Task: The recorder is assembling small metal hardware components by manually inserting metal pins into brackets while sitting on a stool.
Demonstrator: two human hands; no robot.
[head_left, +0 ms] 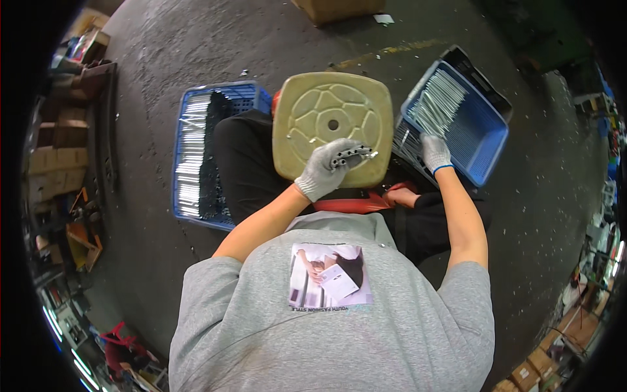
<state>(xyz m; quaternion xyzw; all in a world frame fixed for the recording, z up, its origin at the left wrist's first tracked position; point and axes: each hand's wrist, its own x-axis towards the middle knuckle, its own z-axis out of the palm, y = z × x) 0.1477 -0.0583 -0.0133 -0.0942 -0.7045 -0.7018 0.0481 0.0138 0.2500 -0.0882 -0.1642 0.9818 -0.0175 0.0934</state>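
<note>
My left hand [326, 171], in a pale knitted glove, is over the near part of a yellowish square stool top [291, 153]. Its fingers curl round small dark and silver pieces [351, 155], too small to name for certain. A bright tip shows at the fingertips. My right hand [435, 154], gloved with a blue cuff edge, reaches to the near ends of thin silver metal rods [443, 99] lying at the blue basket [491, 150] on the right. The fingers of this hand are mostly hidden against the rods and the basket's side.
Left of my leg, another blue basket [251, 95] holds a row of silver rods [191, 153] beside dark material. A black crate [486, 81] adjoins the right basket. Ahead, a cardboard box [339, 10] stands on the dark floor [163, 59]. Shelves and boxes line both sides.
</note>
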